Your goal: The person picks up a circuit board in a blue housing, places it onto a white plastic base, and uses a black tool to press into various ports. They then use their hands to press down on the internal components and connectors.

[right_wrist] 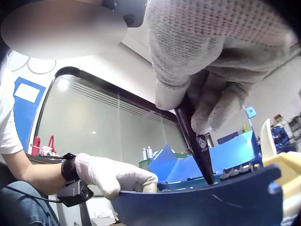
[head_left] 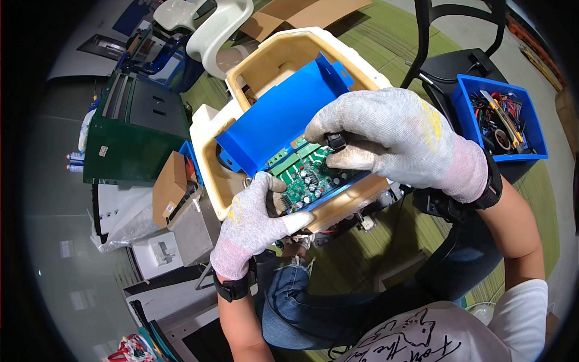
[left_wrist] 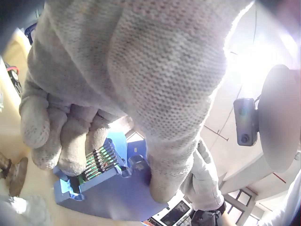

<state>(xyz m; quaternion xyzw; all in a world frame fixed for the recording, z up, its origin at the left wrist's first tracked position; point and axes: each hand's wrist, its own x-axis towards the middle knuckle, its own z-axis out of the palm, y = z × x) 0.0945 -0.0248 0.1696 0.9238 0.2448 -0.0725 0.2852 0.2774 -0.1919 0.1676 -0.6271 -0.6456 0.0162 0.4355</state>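
A green circuit board (head_left: 310,178) lies in a blue metal housing (head_left: 283,108), over a cream plastic shell. My gloved left hand (head_left: 250,214) grips the housing's near left corner; in the left wrist view the thumb presses the outer side of the blue wall (left_wrist: 113,195) and the fingertips curl over the board's end. Above the board's right part, my gloved right hand (head_left: 392,136) pinches a black tool (head_left: 335,141). The right wrist view shows this dark, tapered tool (right_wrist: 200,146) pointing down at the board's edge; whether its tip touches is unclear.
On the right, a blue bin (head_left: 534,158) of tools and wires stands by a black chair (head_left: 476,60). To the left are a cardboard box (head_left: 169,187) and a dark green cabinet (head_left: 136,148). White chairs (head_left: 208,45) and open cardboard (head_left: 307,13) lie beyond the shell's rim (head_left: 208,181).
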